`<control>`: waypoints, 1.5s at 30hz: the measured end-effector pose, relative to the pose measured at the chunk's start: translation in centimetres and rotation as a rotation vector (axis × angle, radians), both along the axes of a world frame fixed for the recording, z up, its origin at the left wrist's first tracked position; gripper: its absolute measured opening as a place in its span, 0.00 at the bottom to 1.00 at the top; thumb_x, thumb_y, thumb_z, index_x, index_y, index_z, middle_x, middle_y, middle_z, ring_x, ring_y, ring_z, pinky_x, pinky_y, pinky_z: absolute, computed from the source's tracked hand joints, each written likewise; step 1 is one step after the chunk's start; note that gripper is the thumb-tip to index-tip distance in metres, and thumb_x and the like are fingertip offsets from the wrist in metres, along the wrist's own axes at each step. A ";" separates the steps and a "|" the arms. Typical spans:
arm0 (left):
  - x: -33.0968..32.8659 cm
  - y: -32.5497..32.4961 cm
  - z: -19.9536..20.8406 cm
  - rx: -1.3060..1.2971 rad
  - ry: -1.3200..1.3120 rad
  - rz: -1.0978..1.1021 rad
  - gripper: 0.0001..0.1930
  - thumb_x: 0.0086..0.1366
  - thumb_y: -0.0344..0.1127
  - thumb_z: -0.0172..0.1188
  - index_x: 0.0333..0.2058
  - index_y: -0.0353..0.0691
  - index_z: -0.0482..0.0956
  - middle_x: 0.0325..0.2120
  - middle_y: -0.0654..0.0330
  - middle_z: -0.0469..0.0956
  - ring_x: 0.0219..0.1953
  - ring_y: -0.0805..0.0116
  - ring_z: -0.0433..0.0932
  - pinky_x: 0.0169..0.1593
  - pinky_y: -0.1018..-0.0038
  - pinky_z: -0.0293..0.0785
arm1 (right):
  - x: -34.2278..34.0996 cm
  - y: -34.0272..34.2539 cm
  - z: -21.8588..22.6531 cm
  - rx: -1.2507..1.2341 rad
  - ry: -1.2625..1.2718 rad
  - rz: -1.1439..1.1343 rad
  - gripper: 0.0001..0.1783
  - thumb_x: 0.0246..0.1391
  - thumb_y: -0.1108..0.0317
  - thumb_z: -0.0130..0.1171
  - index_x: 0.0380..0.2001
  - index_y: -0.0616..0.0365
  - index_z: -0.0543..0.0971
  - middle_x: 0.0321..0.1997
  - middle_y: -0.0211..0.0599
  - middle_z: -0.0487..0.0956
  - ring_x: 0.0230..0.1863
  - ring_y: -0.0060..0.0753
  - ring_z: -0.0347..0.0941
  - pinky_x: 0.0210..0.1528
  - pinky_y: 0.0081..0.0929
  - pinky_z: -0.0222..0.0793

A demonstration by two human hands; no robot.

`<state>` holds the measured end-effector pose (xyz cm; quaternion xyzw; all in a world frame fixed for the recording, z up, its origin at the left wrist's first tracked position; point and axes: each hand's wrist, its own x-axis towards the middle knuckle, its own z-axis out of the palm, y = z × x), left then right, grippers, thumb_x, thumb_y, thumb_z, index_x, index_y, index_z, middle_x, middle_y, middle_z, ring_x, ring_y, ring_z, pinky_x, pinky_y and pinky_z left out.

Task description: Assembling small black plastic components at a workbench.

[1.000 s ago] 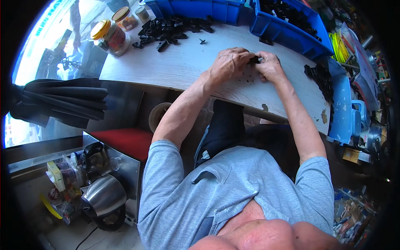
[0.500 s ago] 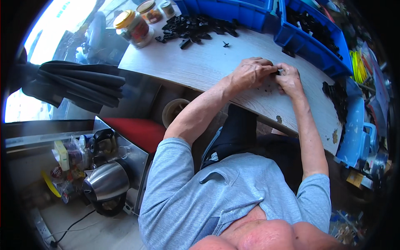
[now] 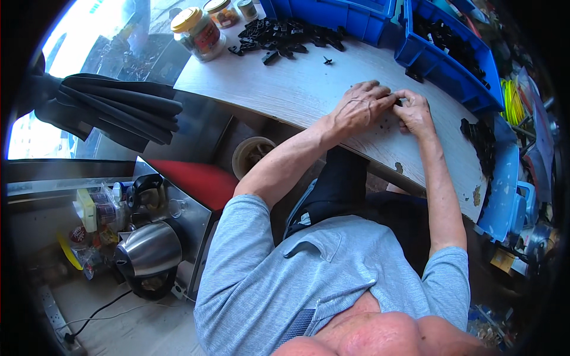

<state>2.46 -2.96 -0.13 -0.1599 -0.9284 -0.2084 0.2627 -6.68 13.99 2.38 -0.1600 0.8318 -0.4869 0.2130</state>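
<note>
Between the left hand (image 3: 365, 105) and right hand (image 3: 415, 113), fingers curled nearly closed, a small dark piece (image 3: 398, 102) was pinched above the table (image 3: 267, 86); two-handed working seemed under way, steady gripping called for. Black parts (image 3: 291, 35) were heaped beyond.

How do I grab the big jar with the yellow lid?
Probably best by its round body, just below the yellow lid, coming from the near side: the jar stands upright, with black parts lying to its right and a smaller jar behind it.
</note>
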 end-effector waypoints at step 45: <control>3.8 -12.1 1.0 -0.131 -0.201 0.807 0.21 0.71 0.51 0.54 0.49 0.43 0.84 0.46 0.49 0.80 0.49 0.46 0.77 0.51 0.55 0.73 | -9.8 26.0 1.0 0.013 0.026 -1.220 0.15 0.52 0.61 0.70 0.39 0.59 0.84 0.27 0.39 0.81 0.18 0.31 0.75 0.15 0.29 0.73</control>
